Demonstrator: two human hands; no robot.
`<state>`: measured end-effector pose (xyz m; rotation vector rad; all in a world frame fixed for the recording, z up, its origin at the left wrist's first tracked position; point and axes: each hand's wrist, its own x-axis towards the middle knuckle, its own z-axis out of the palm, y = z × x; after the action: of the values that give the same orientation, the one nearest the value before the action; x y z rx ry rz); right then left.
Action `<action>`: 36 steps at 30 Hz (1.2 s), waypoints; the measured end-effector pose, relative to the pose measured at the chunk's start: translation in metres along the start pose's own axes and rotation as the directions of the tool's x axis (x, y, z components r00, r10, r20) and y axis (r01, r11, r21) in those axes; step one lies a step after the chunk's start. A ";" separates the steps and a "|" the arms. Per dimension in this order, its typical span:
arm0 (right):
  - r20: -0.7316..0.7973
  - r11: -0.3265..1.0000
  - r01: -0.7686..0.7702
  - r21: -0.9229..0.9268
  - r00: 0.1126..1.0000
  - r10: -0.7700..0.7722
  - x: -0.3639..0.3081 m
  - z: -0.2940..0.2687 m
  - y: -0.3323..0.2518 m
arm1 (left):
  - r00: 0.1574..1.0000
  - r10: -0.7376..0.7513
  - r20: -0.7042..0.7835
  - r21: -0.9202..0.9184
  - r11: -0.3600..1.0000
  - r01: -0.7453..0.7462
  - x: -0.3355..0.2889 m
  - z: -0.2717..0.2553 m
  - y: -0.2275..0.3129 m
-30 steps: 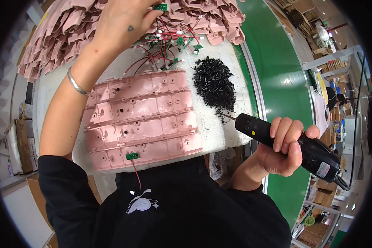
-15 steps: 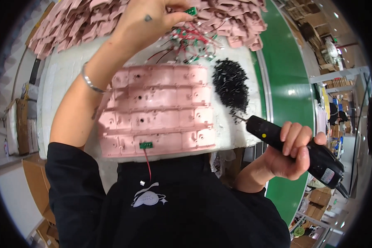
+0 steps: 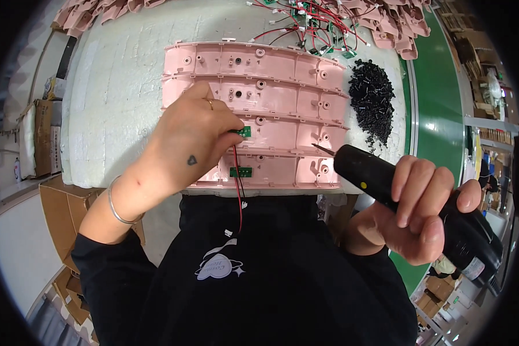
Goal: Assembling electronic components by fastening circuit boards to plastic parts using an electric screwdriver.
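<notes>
My left hand [image 3: 190, 130] pinches a small green circuit board [image 3: 245, 132] between thumb and fingertips, over the second-nearest of several curved pink plastic panels [image 3: 282, 60]. Red and black leads with white plugs hang toward me. Another green circuit board [image 3: 235, 172] lies in the nearest panel, below my left hand. My right hand [image 3: 418, 207] is wrapped round a black electric screwdriver [image 3: 363, 172]. Its thin bit [image 3: 323, 149] points left, over the right part of the panels. Whether the bit touches anything, I cannot tell.
A heap of small black screw-like pieces [image 3: 372, 95] lies right of the panels. Beyond them is a tangle of wired green boards [image 3: 328, 26]. More pink parts [image 3: 395, 26] are piled at the far edge. A green strip [image 3: 438, 109] runs along the right of the white work surface [image 3: 112, 98].
My left hand has come nearer from the far wire tangle, bringing a board to the second-nearest panel. The screwdriver's bit has gone from beside the black heap to over the panels.
</notes>
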<state>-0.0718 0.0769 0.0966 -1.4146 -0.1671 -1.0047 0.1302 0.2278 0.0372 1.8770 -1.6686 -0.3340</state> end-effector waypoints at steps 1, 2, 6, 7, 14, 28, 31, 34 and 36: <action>0.020 1.000 -0.007 -0.004 1.000 0.007 0.001 0.005 0.002 | 0.999 0.019 -0.031 0.053 0.998 -0.018 0.000 0.003 0.001; 0.065 0.999 -0.023 -0.031 0.998 0.025 0.004 0.007 0.002 | 0.999 0.016 -0.032 0.051 0.999 -0.014 -0.001 0.005 0.003; 0.151 0.996 -0.086 -0.030 0.985 0.089 0.005 0.014 0.005 | 1.000 0.014 -0.009 0.137 0.991 -0.013 -0.006 0.008 0.005; 0.152 0.995 -0.089 -0.032 0.984 0.093 0.005 0.016 0.007 | 1.000 0.013 0.007 0.161 0.987 -0.014 -0.008 0.009 0.005; 0.177 0.998 -0.059 -0.017 0.982 0.061 0.005 0.032 0.020 | 0.996 0.076 -0.042 0.156 0.985 -0.069 -0.012 0.015 0.002; 0.238 0.996 -0.071 -0.054 0.968 0.082 0.001 0.046 0.041 | 0.989 0.089 -0.119 0.069 0.994 -0.082 -0.018 0.025 -0.010; 0.246 0.995 -0.082 -0.062 0.965 0.095 0.002 0.049 0.043 | 0.988 0.076 -0.133 0.047 0.996 -0.070 -0.017 0.024 -0.011; 0.244 0.993 -0.095 -0.067 0.964 0.109 0.002 0.052 0.044 | 0.989 0.068 -0.128 0.037 0.997 -0.064 -0.018 0.024 -0.011; 0.328 0.995 -0.069 -0.079 0.940 0.091 0.004 0.053 0.048 | 0.987 0.070 -0.143 0.032 0.997 -0.066 -0.018 0.026 -0.013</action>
<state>-0.0137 0.1129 0.0756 -1.6327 -0.3234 -0.7041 0.1232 0.2391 0.0055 1.8137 -1.6417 -0.1450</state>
